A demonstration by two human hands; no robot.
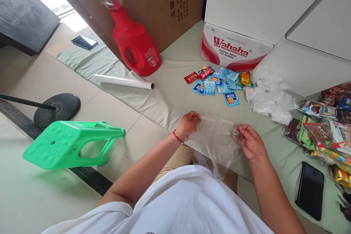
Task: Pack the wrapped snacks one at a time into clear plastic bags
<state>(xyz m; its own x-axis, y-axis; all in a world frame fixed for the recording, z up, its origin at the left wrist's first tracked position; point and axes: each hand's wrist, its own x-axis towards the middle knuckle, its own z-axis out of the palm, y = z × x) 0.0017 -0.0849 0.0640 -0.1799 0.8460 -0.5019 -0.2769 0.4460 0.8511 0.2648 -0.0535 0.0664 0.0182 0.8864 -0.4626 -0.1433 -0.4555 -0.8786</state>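
Observation:
A clear plastic bag [215, 140] hangs stretched between my two hands, close in front of my body. My left hand [189, 124] pinches its upper left corner, with a red string bracelet at the wrist. On the other side, my right hand [251, 139] grips the upper right edge between thumb and fingers. Beyond the bag lies a loose group of small blue snack packets [210, 87], with red packets [205, 72] and a yellow-gold one [245, 78] among them. Crumpled clear plastic bags [271, 95] are heaped just right of the packets.
A red jug [137, 44] leans against a large cardboard box [153, 3]; a white roll [123, 81] lies before it. A Wahaha carton [236, 47] stands behind the packets. More snacks [320, 135] and a black phone [309, 190] are at right. A green stool [65, 144] lies at left.

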